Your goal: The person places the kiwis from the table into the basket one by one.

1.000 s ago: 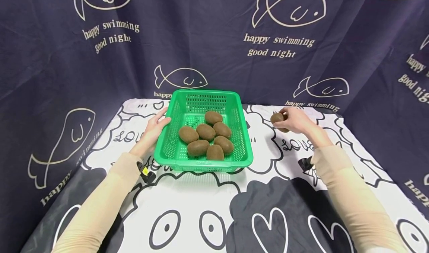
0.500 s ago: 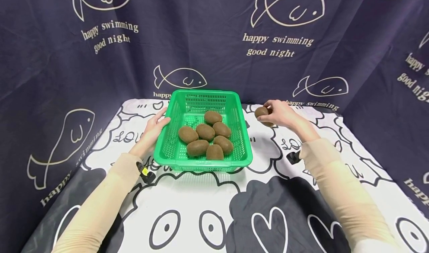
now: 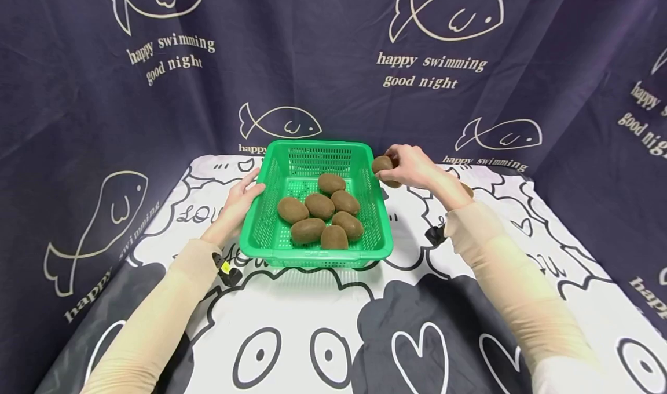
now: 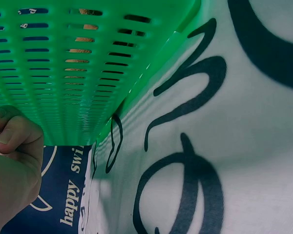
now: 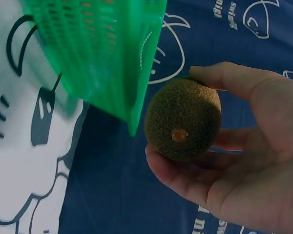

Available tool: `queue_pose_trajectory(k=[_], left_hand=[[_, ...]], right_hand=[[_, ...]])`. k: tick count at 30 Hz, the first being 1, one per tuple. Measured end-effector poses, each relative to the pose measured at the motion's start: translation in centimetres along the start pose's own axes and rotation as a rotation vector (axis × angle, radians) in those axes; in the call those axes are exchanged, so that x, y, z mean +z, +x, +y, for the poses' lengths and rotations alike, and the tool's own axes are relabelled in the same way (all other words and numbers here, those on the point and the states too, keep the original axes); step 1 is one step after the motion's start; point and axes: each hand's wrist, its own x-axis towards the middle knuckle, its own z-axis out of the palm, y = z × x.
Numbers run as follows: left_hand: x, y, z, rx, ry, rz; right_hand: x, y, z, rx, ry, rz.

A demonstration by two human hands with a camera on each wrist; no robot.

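Note:
A green plastic basket (image 3: 315, 255) stands on the table with several brown kiwis (image 3: 319, 206) inside. My left hand (image 3: 237, 201) grips its left rim; in the left wrist view the curled fingers (image 4: 20, 134) lie against the slotted wall. My right hand (image 3: 414, 168) holds one more kiwi (image 5: 183, 117) between thumb and fingers, just outside the upper right rim. In the right wrist view that kiwi's stem end faces the camera, close beside the basket's edge. Behind the right wrist, another brown kiwi (image 3: 467, 189) shows, mostly hidden.
A white cloth (image 3: 292, 313) with black cartoon prints covers the table. Behind it hangs a dark blue curtain (image 3: 333, 58) with fish drawings and lettering. Small black devices (image 3: 435, 235) are worn under the wrists.
My right hand has carried its kiwi leftward, and slightly toward the back, up to the basket's right rim. Another kiwi now shows behind the wrist. The left hand and basket stay put.

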Motion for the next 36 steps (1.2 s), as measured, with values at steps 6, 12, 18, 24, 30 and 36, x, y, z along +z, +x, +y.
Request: queue_pose_trajectory(k=[6, 12, 18, 24, 30, 36], left_hand=[[-0.2, -0.1, 0.0, 0.001, 0.007, 0.001], [-0.3, -0.1, -0.1, 0.002, -0.010, -0.019], [-0.3, -0.1, -0.1, 0.008, -0.013, -0.023], [-0.4, -0.1, 0.0, 0.007, -0.045, -0.032], [-0.4, -0.1, 0.0, 0.002, -0.037, -0.024], [-0.3, 0.0, -0.1, 0.011, -0.022, -0.018]], right_hand=[[0.9, 1.5, -2.0, -0.035, 0.005, -0.028], [2.0, 2.9, -3.8, -0.061, -0.027, -0.072], [2.7, 4.0, -5.4, -0.095, -0.051, -0.100], [3.3, 5.6, -6.7, -0.066, -0.071, -0.162], [4.2, 7.0, -7.5, -0.059, -0.078, -0.230], [5.4, 8.0, -7.7, -0.053, -0.090, -0.250]])
